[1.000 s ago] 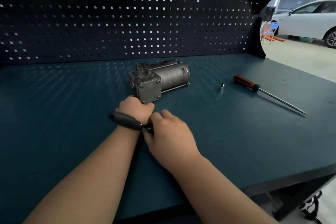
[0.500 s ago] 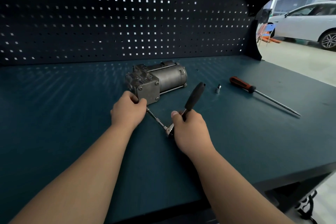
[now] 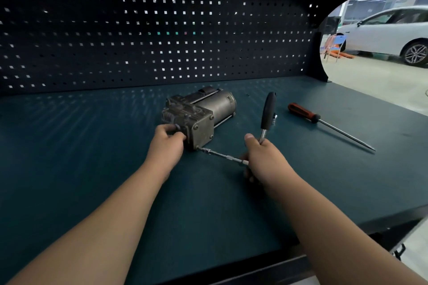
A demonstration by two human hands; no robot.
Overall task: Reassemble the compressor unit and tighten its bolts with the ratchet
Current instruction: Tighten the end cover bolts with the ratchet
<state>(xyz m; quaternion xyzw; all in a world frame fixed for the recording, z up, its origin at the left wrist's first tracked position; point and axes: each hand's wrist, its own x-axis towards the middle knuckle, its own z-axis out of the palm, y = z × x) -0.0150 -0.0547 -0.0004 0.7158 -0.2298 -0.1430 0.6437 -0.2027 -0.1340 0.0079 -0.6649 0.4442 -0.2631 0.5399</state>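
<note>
The grey metal compressor unit lies on the dark green bench top, its bolted end plate facing me. My left hand grips the unit's near left corner. My right hand holds the ratchet at its head, with the black handle pointing up and away. A thin silver extension bar runs from the ratchet head to the bolt at the end plate's lower left corner.
A red-handled screwdriver lies to the right, tip pointing right. A small silver socket stands just behind the ratchet handle. A dark pegboard closes off the back. The bench's front edge runs across the lower right.
The ratchet handle has swung from pointing left, over my left wrist, round to upright on the right. My left hand slid from the unit's front corner to its left side.
</note>
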